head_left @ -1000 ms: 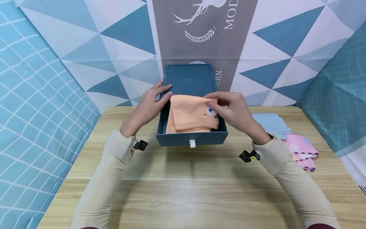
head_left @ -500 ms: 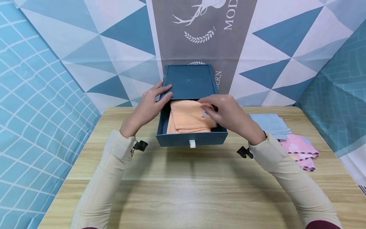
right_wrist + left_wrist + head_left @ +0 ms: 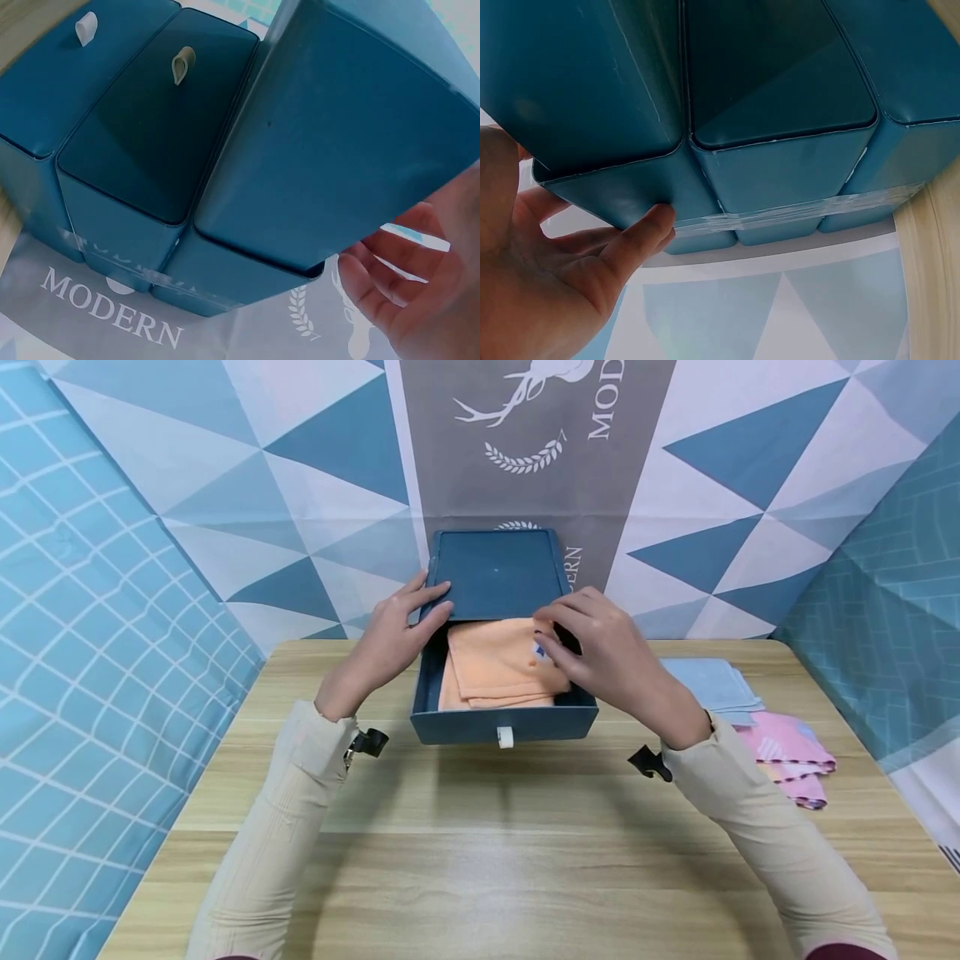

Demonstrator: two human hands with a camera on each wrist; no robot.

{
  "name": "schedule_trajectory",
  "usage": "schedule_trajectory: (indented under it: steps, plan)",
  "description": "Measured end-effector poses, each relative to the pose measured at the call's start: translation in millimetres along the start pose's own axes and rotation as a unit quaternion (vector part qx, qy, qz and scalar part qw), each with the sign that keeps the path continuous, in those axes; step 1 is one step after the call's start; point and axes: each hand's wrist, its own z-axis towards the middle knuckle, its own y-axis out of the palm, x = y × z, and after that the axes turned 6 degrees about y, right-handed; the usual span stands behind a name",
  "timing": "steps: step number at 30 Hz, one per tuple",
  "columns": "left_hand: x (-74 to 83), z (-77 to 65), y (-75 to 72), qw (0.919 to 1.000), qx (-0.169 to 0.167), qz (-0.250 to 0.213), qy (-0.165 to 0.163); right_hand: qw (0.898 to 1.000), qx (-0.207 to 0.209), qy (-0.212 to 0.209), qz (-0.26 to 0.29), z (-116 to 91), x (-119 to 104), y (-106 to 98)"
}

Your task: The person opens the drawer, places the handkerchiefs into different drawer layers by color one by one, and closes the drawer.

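Observation:
A dark blue drawer cabinet [image 3: 495, 572] stands at the back with its top drawer [image 3: 457, 727] pulled out. Inside the drawer lies a folded orange towel [image 3: 487, 664] with a small blue and white motif at its right. My left hand [image 3: 386, 639] rests against the cabinet's left front edge, fingers fairly straight; in the left wrist view a fingertip [image 3: 658, 216] touches its side. Over the drawer's right side, my right hand [image 3: 603, 647] hovers with thumb and fingers apart, close to the towel's right edge. The right wrist view shows its curved fingers [image 3: 405, 251] beside the drawer.
To the right on the wooden table [image 3: 480, 877] lie a folded light blue towel [image 3: 705, 683] and a pink patterned one [image 3: 787, 739]. Two lower drawers, including the middle one [image 3: 154, 120], are shut. A patterned backdrop [image 3: 337, 485] rises behind the table.
The right hand has let go of the orange towel's right side and drawn slightly back up and right. The towel has settled lower into the drawer. The left hand has stayed put.

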Motion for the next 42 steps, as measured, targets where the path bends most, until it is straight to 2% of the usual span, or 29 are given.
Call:
schedule_trajectory:
  steps: [10, 23, 34, 39, 42]
  plan:
    - [-0.4, -0.5, -0.7, 1.0, -0.004, 0.001, -0.003, 0.999, -0.013, 0.028, -0.02, -6.4, -1.1, -8.6]
    - [-0.1, -0.2, -0.5, 1.0, -0.007, 0.004, -0.002, 0.996, -0.049, 0.049, -0.056, -9.9, 3.5, -6.4]
    - [-0.6, 0.0, -0.2, 1.0, -0.007, 0.007, -0.003, 0.999, -0.011, 0.034, 0.0, -17.8, 0.2, -13.8]
    - [-1.1, 0.2, -0.1, 1.0, -0.006, 0.004, -0.001, 0.998, 0.009, 0.054, 0.013, -25.5, -9.7, -25.4]
    - [-0.9, 0.2, -0.2, 1.0, -0.006, 0.002, 0.0, 0.997, 0.033, 0.063, 0.039, -30.4, -16.7, -33.3]
